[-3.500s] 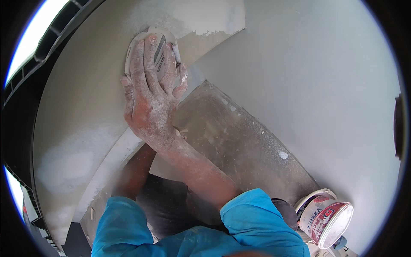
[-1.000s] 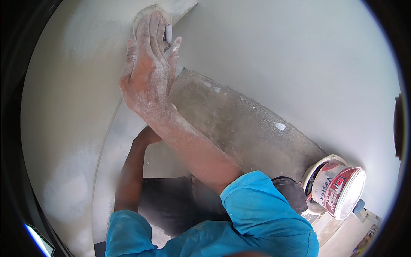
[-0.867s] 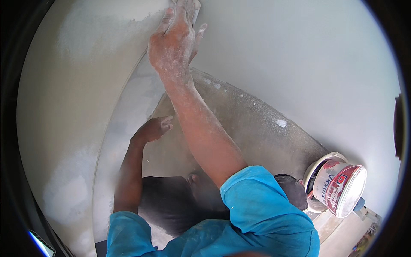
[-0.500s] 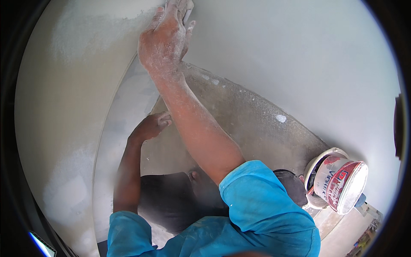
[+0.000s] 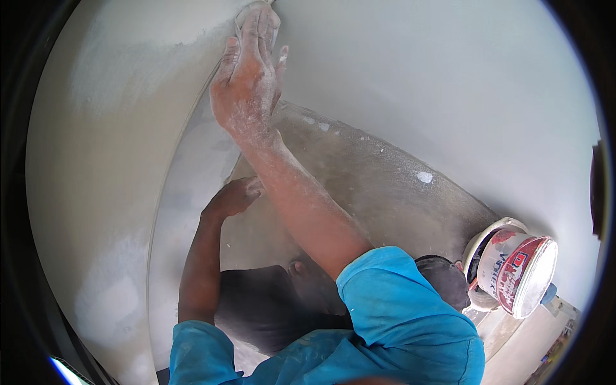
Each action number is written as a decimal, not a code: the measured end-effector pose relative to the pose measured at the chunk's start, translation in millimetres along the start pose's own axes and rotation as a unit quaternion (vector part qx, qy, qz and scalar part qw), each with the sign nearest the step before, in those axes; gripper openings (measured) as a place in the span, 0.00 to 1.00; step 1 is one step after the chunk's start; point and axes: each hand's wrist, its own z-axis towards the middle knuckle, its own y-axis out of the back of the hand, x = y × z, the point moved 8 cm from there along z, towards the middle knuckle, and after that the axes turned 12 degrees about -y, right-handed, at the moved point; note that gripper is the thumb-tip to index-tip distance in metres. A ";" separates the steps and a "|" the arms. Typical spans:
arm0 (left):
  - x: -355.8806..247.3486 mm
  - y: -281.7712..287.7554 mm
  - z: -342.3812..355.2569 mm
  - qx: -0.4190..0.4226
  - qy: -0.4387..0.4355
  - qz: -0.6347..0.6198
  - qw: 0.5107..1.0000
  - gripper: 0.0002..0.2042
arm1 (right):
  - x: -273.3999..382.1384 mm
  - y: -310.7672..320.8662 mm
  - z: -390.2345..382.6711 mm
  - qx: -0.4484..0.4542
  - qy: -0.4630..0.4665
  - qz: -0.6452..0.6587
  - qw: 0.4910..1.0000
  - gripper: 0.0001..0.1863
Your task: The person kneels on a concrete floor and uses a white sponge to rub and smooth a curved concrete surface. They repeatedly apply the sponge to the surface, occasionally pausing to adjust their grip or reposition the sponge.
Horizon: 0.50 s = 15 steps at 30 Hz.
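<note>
My right hand [image 5: 247, 86] is raised where the two pale walls meet. White dust coats it, and its fingers press a pale folded sheet, apparently sandpaper [image 5: 274, 20], against the wall surface. The fingers cover most of the sheet. My left hand [image 5: 236, 196] hangs lower, just left of my right forearm, its fingers curled in. Nothing shows in it, though its fingertips are partly hidden beside that forearm. The left wall [image 5: 96, 186] has chalky white patches; the right wall [image 5: 436, 83] is smoother and whiter.
A white and red plastic bucket [image 5: 513, 273] leans over a round pale tub [image 5: 497, 226] by the right wall. Between the walls lies a grey-brown floor [image 5: 359, 173] with white spots. A grey strip [image 5: 186, 192] runs along the left wall. My legs in dark cloth [image 5: 276, 308] are folded below.
My right hand has come slightly down, showing more of its fingers and the pale sheet. My left hand has shifted a little right and down, closer behind the right forearm.
</note>
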 end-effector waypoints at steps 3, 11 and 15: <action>5.4 -1.5 3.7 -0.030 -0.069 -0.114 0.991 0.21 | 10.3 3.4 10.5 0.005 0.029 0.001 1.000 0.32; -12.8 5.2 -5.3 -0.056 -0.070 -0.190 0.978 0.26 | 42.8 4.9 12.4 -0.010 0.094 0.054 0.994 0.32; -27.8 -0.8 6.6 -0.008 -0.060 -0.040 0.997 0.26 | 69.6 -13.9 -60.9 0.016 0.140 0.009 0.990 0.33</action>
